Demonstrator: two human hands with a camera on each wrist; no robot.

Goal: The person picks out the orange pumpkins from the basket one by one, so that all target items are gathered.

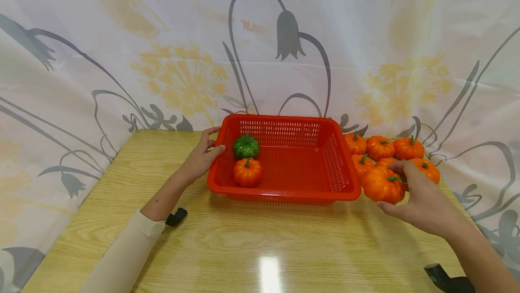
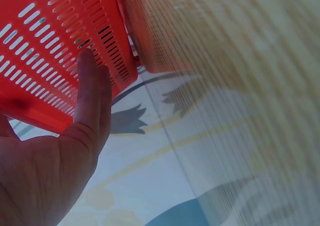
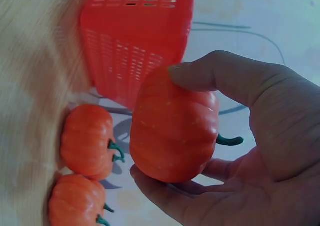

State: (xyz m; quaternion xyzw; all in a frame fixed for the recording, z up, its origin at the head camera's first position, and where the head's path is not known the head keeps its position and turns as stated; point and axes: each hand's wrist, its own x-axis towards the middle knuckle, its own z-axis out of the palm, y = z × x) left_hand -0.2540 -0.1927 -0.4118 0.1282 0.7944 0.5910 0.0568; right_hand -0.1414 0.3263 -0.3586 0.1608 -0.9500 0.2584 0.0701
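A red plastic basket with slotted walls stands on the table. Inside it at the left lie a green pumpkin and an orange pumpkin. My left hand grips the basket's left rim; in the left wrist view, fingers lie along the outer slotted wall. With thumb and fingers, my right hand holds another small orange pumpkin, its green stem towards the palm. That pumpkin is just off the basket's right front corner, in front of a group of orange pumpkins.
The pumpkin group sits against the basket's right side, several in number. The wooden table reaches back to a flower-printed cloth. Black curved pieces show beside both forearms.
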